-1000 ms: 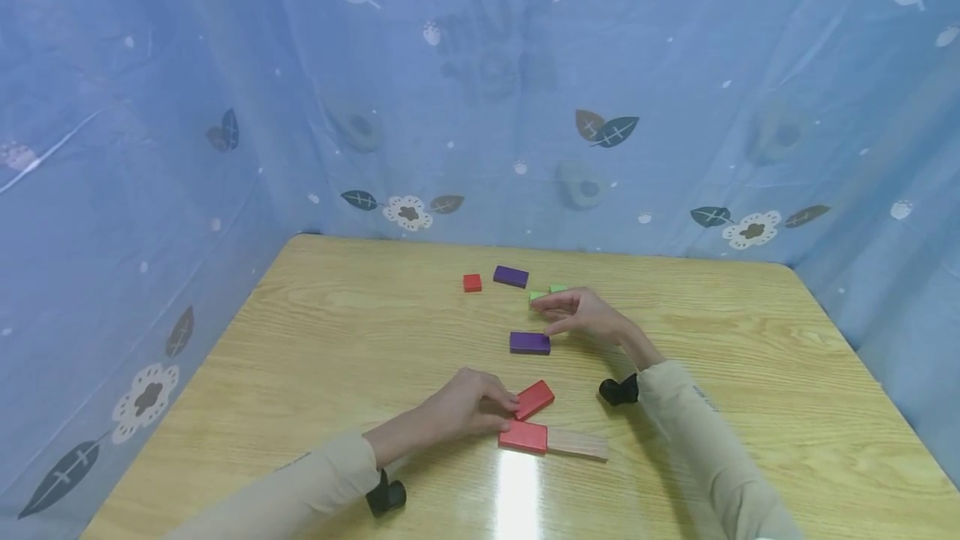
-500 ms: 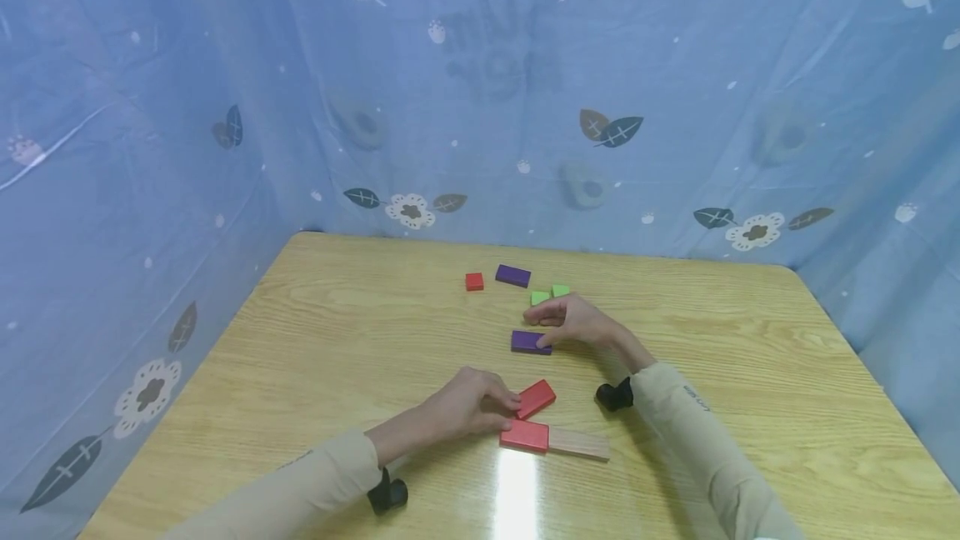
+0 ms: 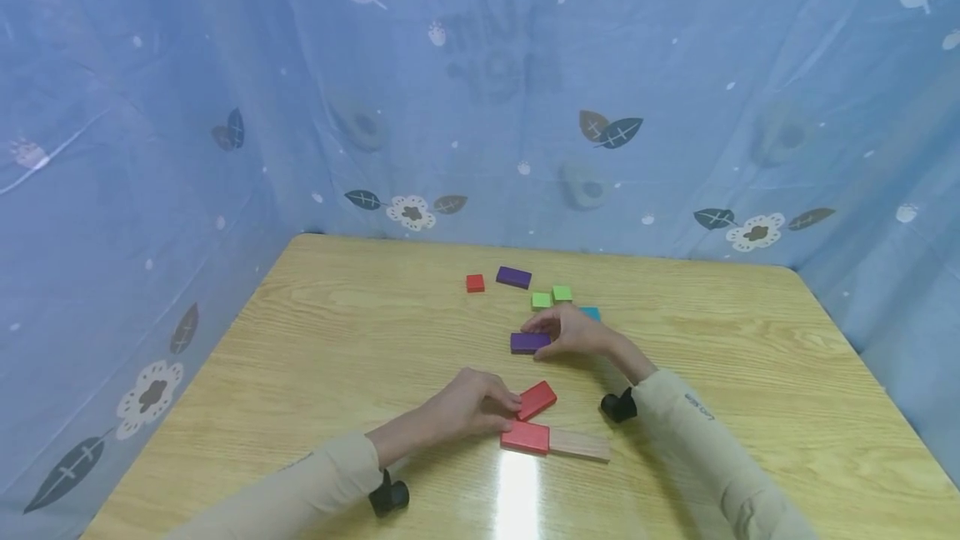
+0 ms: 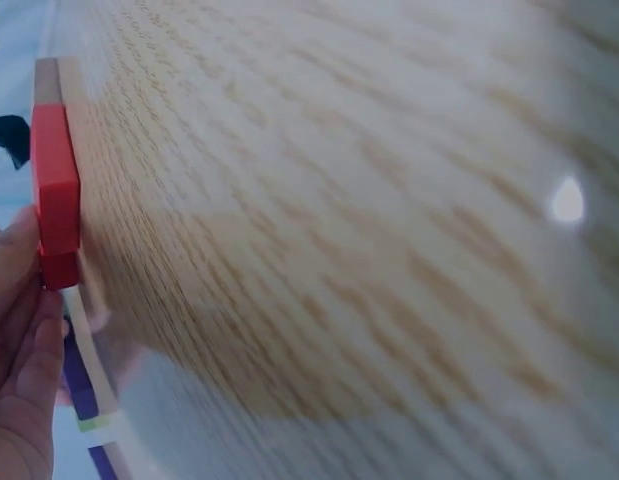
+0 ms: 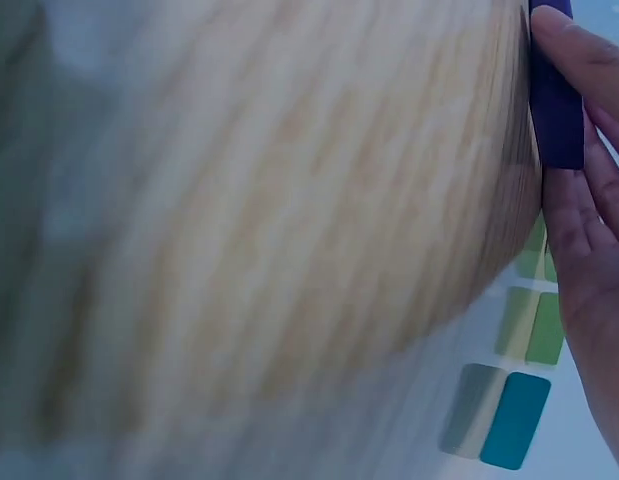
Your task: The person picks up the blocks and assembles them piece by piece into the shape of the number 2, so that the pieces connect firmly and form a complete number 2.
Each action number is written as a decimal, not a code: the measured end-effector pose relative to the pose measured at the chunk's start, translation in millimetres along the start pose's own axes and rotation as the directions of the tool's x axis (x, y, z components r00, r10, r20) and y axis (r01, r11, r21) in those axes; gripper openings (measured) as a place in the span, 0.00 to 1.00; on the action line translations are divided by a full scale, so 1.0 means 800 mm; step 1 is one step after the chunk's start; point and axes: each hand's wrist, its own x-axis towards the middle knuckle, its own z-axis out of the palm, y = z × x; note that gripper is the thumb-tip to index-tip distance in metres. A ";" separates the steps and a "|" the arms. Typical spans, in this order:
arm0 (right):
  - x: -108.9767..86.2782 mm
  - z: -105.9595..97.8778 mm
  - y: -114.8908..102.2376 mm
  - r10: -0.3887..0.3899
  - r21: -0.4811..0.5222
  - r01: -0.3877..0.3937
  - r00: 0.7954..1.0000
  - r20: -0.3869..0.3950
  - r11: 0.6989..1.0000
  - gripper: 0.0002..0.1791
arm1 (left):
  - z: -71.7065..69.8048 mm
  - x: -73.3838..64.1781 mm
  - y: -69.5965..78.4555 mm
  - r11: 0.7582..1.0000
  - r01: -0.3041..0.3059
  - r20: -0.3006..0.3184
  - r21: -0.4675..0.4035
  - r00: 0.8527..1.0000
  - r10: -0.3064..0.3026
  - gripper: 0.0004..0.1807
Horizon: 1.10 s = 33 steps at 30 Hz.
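My right hand (image 3: 573,330) grips a purple block (image 3: 525,343) mid-table, thumb along its near side and fingers behind it. In the right wrist view the thumb lies against this dark purple block (image 5: 557,100). My left hand (image 3: 465,408) holds two red blocks at their left ends. Its thumb is at the nearer red block (image 3: 527,437), its fingers at the angled red block (image 3: 537,400) just behind. A plain wooden block (image 3: 579,444) lies end to end with the nearer red one. The left wrist view shows the fingertips right at the red blocks (image 4: 57,190).
Farther back lie a small red block (image 3: 475,283), another purple block (image 3: 513,277) and two light green blocks, one (image 3: 541,301) left of the other (image 3: 562,294). A blue block (image 3: 591,313) shows partly behind my right hand. Blue patterned curtains (image 3: 480,107) surround the wooden table (image 3: 360,315).
My right hand has come down and toward me from beside the green blocks, and its thumb and fingers have closed on the purple block. The blue block has come into view. The left hand stays put.
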 end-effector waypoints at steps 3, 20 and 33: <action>0.004 -0.001 0.002 -0.031 -0.083 0.031 1.000 0.001 0.996 0.21 | -0.001 -0.001 0.000 1.000 0.003 0.001 0.002 1.000 -0.003 0.14; -0.034 -0.048 -0.016 0.027 -0.047 -0.030 0.998 -0.054 0.998 0.17 | -0.002 0.000 0.005 1.000 0.011 0.004 0.019 1.000 -0.012 0.14; -0.054 -0.047 -0.018 0.021 -0.028 -0.021 1.000 -0.009 0.999 0.16 | 0.000 -0.001 0.002 0.999 0.034 0.009 0.007 0.999 -0.034 0.15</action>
